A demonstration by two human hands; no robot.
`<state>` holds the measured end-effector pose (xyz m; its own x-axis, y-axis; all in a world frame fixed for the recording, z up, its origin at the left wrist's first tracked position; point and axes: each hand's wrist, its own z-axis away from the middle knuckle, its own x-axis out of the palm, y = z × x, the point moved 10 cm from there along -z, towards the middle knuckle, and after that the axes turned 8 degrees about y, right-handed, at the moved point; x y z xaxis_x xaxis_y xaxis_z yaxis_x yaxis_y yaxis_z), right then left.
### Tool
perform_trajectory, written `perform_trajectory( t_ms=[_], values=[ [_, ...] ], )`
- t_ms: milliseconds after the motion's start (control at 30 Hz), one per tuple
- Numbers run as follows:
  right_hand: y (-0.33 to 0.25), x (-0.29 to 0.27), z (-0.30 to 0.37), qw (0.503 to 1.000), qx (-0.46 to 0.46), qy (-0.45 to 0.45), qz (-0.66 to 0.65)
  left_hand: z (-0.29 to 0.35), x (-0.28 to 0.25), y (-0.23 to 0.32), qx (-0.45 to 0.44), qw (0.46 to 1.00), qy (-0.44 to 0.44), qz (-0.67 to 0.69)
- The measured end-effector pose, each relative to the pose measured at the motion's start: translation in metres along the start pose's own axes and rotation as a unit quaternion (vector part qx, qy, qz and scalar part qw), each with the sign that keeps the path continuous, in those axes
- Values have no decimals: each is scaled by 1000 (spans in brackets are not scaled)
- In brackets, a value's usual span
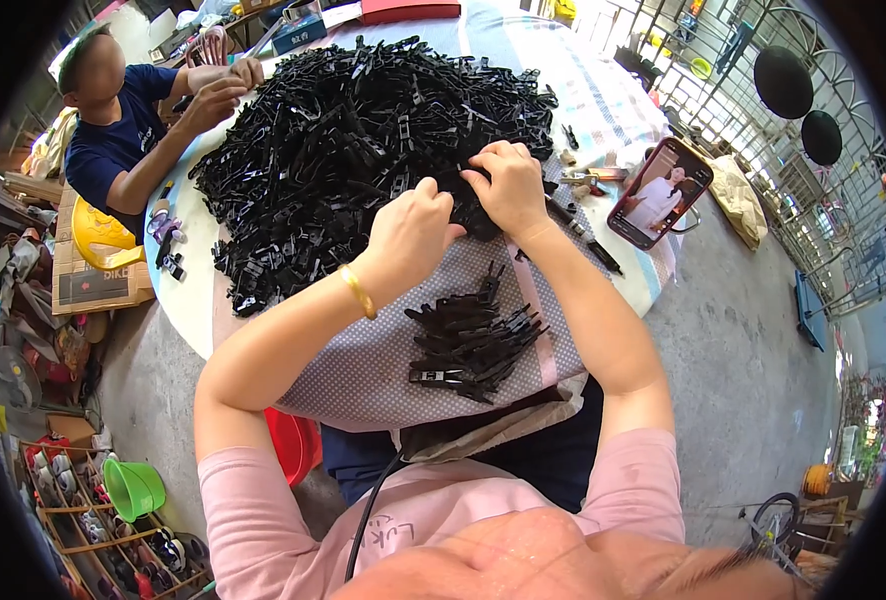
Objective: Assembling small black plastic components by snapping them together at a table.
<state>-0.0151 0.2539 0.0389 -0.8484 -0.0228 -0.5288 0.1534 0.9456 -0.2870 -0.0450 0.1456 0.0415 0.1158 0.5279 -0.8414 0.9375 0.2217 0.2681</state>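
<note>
A large heap of black plastic clips (313,150), which look like hair clips, covers the middle of the table. My left hand (413,232) is closed at the heap's near edge, thumb pointing right; what lies in its fingers is hidden. Beside it, my right hand (508,190) has its fingers curled and thumb drawn in against the black clips, and I cannot make out what it grips. Between my forearms, a smaller pile of black clips (473,345) lies on the dotted cloth (353,370), close to my lap.
A phone (661,193) showing a video stands at the table's right, near metal pliers-like tools (595,178). Across at the left, a co-worker (123,130) holds both hands over the heap's edge. A red box (410,10) sits at the far side. A green bucket (134,488) is lower left.
</note>
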Motion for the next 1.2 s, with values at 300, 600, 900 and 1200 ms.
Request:
perform_trajectory(
  t_ms=[300,600,900,1200],
  values=[
    [5,-31,-11,988,47,51,-140,-3,-6,-14,-56,997,30,55],
    [-11,-4,11,877,231,-106,-409,13,-5,-68,-305,833,7,462],
    [-78,-51,5,975,-84,30,-204,17,5,-69,-289,832,18,472],
    [-104,-47,15,981,-195,-2,-5,23,-3,-43,-292,726,-3,622]
  ],
)
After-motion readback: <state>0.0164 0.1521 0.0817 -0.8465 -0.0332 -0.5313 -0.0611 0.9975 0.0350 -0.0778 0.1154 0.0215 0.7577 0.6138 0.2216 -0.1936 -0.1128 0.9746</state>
